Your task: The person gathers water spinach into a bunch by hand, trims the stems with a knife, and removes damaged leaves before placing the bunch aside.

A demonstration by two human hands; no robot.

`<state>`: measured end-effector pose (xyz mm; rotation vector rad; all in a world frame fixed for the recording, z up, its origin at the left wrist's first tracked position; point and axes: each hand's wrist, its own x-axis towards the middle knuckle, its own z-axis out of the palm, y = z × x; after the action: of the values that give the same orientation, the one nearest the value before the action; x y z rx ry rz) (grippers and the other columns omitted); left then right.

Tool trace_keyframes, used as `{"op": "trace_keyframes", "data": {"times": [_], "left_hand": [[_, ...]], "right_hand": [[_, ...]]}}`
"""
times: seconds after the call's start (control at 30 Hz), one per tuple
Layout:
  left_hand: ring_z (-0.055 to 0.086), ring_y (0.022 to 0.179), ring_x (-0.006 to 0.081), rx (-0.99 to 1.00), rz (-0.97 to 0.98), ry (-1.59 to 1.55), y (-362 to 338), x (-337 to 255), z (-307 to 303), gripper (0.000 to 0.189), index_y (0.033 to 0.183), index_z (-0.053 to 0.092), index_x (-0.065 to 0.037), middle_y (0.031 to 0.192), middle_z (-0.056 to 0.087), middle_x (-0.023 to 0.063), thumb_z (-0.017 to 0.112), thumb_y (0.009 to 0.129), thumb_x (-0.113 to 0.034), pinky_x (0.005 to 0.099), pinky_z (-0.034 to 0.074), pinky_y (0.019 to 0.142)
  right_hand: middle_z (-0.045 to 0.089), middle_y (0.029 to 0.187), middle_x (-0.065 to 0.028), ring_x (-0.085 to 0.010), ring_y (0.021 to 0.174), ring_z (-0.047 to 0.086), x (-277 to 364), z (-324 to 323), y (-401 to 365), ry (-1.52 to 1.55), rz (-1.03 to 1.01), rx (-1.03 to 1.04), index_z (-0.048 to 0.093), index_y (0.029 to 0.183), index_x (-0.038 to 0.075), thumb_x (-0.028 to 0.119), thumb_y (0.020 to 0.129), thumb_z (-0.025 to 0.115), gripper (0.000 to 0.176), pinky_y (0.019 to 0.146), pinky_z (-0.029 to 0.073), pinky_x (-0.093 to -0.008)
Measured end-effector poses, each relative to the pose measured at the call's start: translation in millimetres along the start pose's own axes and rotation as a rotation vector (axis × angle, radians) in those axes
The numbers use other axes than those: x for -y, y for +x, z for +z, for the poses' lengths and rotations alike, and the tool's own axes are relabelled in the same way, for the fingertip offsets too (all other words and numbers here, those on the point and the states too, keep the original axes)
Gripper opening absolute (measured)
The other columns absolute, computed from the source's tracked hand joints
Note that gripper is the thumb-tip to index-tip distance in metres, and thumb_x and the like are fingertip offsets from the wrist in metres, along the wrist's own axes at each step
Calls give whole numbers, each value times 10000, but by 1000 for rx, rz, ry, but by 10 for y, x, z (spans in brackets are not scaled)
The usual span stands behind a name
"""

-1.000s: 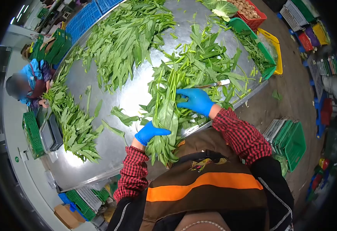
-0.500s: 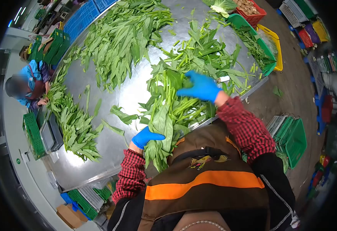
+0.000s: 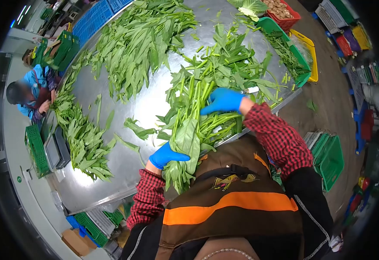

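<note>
Left hand (image 3: 165, 157) grasping leafy end of one greens bunch (image 3: 187, 135), table's (image 3: 116, 187) near edge. Right hand (image 3: 225, 100) at its stems; can't tell if clenched. Upper right: one red crate (image 3: 288, 24), brown produce (image 3: 277, 8); one green crate (image 3: 304, 79), greens (image 3: 284, 48); one yellow crate (image 3: 314, 65), contents unclear.

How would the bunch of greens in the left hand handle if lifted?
The bunch would probably droop where its leaves hang loose. The stems look straighter, so likely stiffer. Thin leaves suggest easy bruising.
</note>
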<state>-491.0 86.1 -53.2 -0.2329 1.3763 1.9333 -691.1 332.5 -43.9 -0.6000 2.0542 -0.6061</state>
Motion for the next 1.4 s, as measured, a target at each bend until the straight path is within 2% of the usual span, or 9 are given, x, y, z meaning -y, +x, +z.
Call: {"op": "trace_keyframes", "data": {"times": [0.2,0.47,0.57,0.63,0.7,0.87,1.13,1.23,1.4], "left_hand": [[483,1189,161,-20,-7,-49,-43,56,-37,844,1417,373,-37,1317,512,46,782,679,-17,321,380,1024],[506,1185,174,-50,-13,-186,-206,187,-115,814,1401,400,-39,1300,533,49,750,669,28,321,395,1018],[535,1118,159,-58,7,-31,-174,46,-45,749,1359,455,-27,1242,571,49,777,683,-21,317,418,983],[553,1053,141,-67,-9,116,-112,-81,54,670,1300,512,-12,1185,602,47,800,700,-84,315,440,942],[552,1056,142,-53,-29,140,-28,-189,159,668,1295,513,-11,1185,603,50,803,698,-89,315,439,944],[548,1067,152,-15,-68,242,18,-296,274,685,1288,512,-6,1179,610,61,821,687,-114,313,432,954],[517,1119,153,-52,-34,132,-139,-139,109,764,1344,456,-1,1252,563,65,818,676,-83,317,415,979],[510,1136,152,-49,10,100,-149,-109,102,789,1360,448,-15,1279,548,55,816,663,-56,322,406,995],[512,1150,155,-5,-19,-2,-78,-155,101,816,1370,442,-25,1286,547,50,806,640,-18,327,396,1010]], "right_hand": [[609,604,-73,-125,531,563,-203,217,78,401,-69,43,660,718,13,327,718,765,331,515,466,-286],[639,699,-78,-158,574,603,-1100,-182,206,790,88,-803,669,854,30,311,783,718,294,564,506,-308],[651,905,-130,-235,781,637,-904,-386,-34,342,48,-868,641,1044,35,373,767,732,446,730,517,-365],[603,1086,-166,-308,976,598,-477,-332,-131,-386,-279,-1265,590,1164,55,432,736,744,591,869,473,-406],[551,1177,-189,-333,1079,549,47,-276,-290,22,-403,-819,589,1191,71,413,732,754,596,927,447,-387],[643,1023,-93,-286,939,618,225,191,66,-425,-443,-412,666,1090,129,232,742,713,366,827,492,-395],[687,938,-110,-239,806,662,-829,-378,125,264,-291,-1092,714,947,89,115,754,628,212,710,521,-320],[706,873,-79,-165,744,644,-825,-435,-104,432,-177,-475,717,946,53,294,784,713,290,702,514,-304],[704,802,-111,-178,685,649,-458,-1,-89,292,-255,-240,725,904,38,346,786,700,331,690,512,-324]]}}
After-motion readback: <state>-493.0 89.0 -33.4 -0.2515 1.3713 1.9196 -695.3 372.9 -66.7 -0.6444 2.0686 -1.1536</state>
